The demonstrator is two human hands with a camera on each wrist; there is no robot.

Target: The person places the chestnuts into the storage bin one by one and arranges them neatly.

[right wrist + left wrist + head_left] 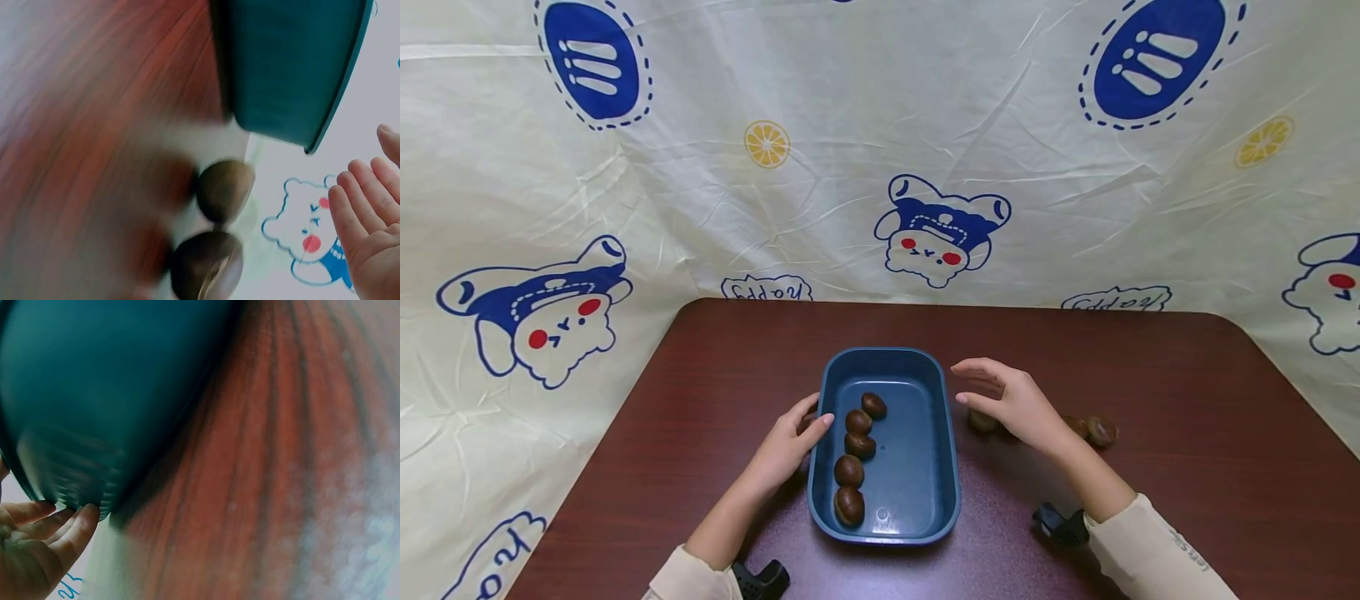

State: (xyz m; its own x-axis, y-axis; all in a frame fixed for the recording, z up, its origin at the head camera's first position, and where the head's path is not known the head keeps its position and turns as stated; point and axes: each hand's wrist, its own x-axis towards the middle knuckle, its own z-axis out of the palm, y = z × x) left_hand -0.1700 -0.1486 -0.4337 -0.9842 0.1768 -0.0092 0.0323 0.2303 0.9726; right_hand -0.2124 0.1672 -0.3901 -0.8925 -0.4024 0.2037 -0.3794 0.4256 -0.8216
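A blue plastic tray [917, 467] sits on the table, with several brown chestnuts [848, 471] in a line along its left side. My left hand [785, 446] grips the tray's left wall, thumb over the rim and fingers against the outside; the left wrist view shows those fingertips [90, 512] at the tray's wall. Beyond the right rim, my right hand [1018, 404] hovers palm down with loosely bent fingers and holds nothing. Below it lies a chestnut [982, 421], partly covered by the hand. In the right wrist view two chestnuts [225, 190] stand out on the table near the tray.
More chestnuts [1102, 431] lie on the dark red wooden table [1195, 467] right of my right forearm. A white cloth [820, 225] with blue cartoon prints hangs behind the table and down its sides. Black wrist devices [1060, 525] sit at both sleeves.
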